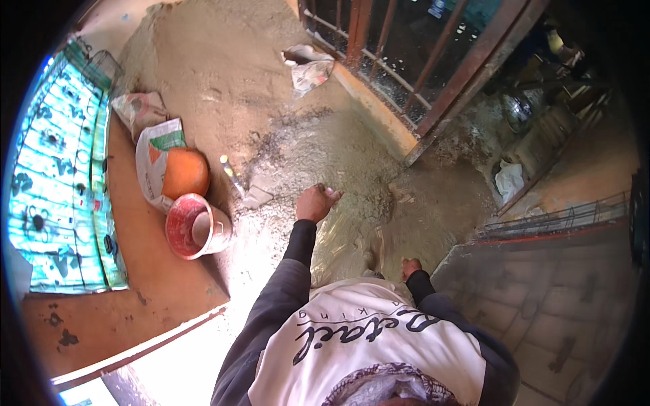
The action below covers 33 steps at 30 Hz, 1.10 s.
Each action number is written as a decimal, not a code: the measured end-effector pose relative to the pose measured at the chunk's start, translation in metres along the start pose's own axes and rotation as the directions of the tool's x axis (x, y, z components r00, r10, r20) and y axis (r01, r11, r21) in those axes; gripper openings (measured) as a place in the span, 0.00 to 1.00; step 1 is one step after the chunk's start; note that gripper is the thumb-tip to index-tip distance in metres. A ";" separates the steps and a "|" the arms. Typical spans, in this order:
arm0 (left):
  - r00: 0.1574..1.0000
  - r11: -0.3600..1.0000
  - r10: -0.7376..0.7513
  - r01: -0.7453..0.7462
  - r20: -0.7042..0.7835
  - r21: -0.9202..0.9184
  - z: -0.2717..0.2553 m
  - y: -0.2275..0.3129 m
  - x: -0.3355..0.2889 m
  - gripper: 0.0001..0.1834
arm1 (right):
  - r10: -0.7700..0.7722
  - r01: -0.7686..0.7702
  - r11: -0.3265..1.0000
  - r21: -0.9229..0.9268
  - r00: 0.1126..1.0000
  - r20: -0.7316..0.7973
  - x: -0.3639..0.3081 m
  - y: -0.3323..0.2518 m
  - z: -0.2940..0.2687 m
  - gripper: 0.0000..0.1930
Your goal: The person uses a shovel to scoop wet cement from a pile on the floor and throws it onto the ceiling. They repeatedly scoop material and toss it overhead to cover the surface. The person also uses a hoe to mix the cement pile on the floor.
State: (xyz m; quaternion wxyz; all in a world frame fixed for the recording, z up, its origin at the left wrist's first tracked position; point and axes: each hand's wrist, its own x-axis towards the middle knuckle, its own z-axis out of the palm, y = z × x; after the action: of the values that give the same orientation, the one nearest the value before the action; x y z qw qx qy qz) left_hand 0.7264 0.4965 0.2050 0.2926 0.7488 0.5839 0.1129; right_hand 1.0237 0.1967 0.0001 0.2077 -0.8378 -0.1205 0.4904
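My left hand (pixel 315 204) reaches forward over a wet grey mortar floor (pixel 359 183), its fingers curled in. A small pale spot shows at the fingertips; whether it is a held thing cannot be made out. Lower and closer to my body, my right hand (pixel 409 267) is a loose fist, with nothing sticking out of it. Left of my left hand a flat trowel (pixel 258 193) lies on the mortar, its pale handle pointing away. Farther left, a reddish bucket (pixel 221 233) tilts with its mouth toward the left. Neither hand touches these tools.
An orange rounded container (pixel 186 173) and a white-and-green sack (pixel 150 166) rest behind the bucket. Sand (pixel 196 61) is heaped at the back, near a torn sack (pixel 311 76). A barred frame (pixel 467 74) stands back right; wire mesh (pixel 562 215) lies beside tiles (pixel 528 298) on the right.
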 end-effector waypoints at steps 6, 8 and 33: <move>1.000 0.999 -0.020 0.020 -0.016 -0.042 -0.014 -0.019 -0.005 0.30 | -0.169 0.157 0.960 0.232 0.985 0.032 -0.008 -0.048 0.011 0.18; 0.999 1.000 -0.015 0.016 -0.045 0.027 -0.019 -0.018 -0.003 0.31 | -0.201 0.166 0.931 0.325 0.977 0.076 -0.009 -0.077 0.020 0.18; 0.995 0.997 0.073 -0.072 -0.073 0.007 -0.006 0.003 0.009 0.32 | 0.028 -0.030 0.987 0.157 0.999 0.018 -0.016 0.020 -0.016 0.19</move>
State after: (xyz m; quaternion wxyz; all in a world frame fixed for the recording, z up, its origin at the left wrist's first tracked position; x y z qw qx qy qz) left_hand 0.7286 0.5059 0.2104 0.2650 0.7655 0.5669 0.1495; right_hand 1.0296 0.1692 0.0099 0.2649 -0.8166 -0.0709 0.5080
